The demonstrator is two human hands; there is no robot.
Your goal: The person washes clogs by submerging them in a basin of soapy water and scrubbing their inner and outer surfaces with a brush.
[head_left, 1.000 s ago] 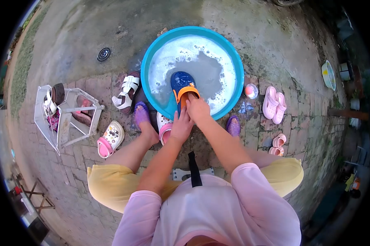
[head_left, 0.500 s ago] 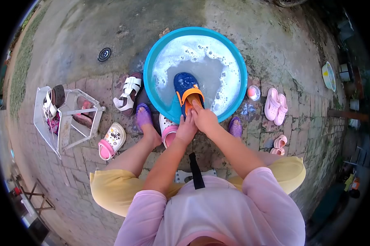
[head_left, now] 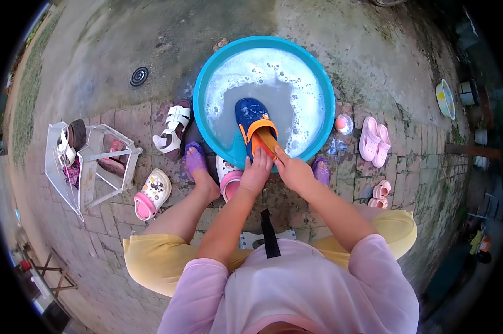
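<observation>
A navy clog (head_left: 251, 114) with an orange strap rests over the near rim of a turquoise basin (head_left: 200, 111), its toe above the soapy water. My left hand (head_left: 256, 171) is closed around the clog's heel end. In my right hand (head_left: 291, 173) is a flat orange-brown brush (head_left: 267, 137), pushed into the clog's opening; its bristles are hidden. Just below the basin, left of my left hand, stands a white clog with pink trim (head_left: 229, 177), partly covered by the rim and my arm.
White sandal (head_left: 174, 128) and another white-and-pink clog (head_left: 153, 195) lie left. A white rack (head_left: 90, 161) holds more footwear. To the right are pink clogs (head_left: 374, 142), small pink clogs (head_left: 380, 195) and a round container (head_left: 344, 123). My feet in purple shoes flank the basin.
My right hand has drawn back from inside the clog toward me and to the right, exposing more of the brush. My left hand and the clog stay nearly in place.
</observation>
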